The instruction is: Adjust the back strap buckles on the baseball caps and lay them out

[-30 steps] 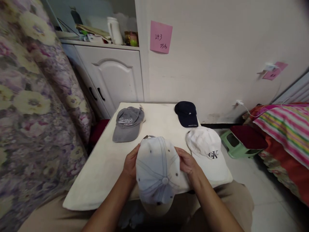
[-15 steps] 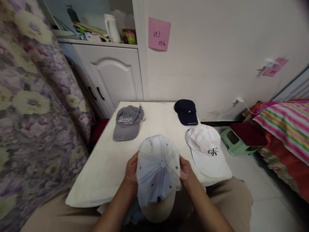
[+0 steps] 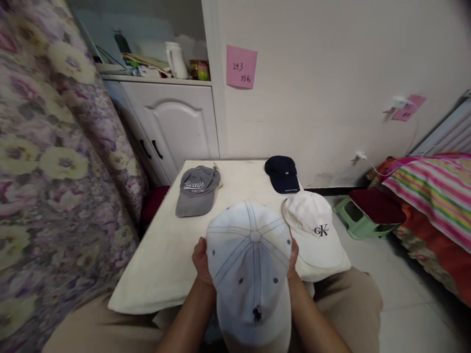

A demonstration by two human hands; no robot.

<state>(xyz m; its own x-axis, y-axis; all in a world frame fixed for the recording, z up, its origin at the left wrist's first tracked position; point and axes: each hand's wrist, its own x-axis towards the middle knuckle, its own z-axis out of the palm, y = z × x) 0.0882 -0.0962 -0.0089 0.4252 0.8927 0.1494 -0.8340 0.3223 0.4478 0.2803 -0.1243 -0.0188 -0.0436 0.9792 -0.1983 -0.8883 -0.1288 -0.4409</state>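
A pale blue baseball cap [image 3: 253, 264] with dark stitching and a small dark emblem is held up at the near edge of the table, its brim toward me. My left hand [image 3: 202, 262] grips its left side and my right hand [image 3: 293, 255] its right; most fingers are hidden behind or under the cap. On the table lie a grey cap [image 3: 197, 191] with white lettering at the left, a navy cap [image 3: 283, 174] at the far right, and a white cap [image 3: 314, 230] with black letters at the right edge, just beside my right hand.
The table has a cream cover [image 3: 162, 260]. Behind it stand a white cabinet [image 3: 180, 122] and a wall with a pink note [image 3: 241, 67]. A floral curtain [image 3: 66, 196] hangs at left. At right are a green stool [image 3: 353, 220] and a bed with a striped cover [image 3: 437, 191].
The pale blue cap has come up closer to me and looks larger, both hands still on its sides. The view has tilted up slightly. The other caps lie where they were.
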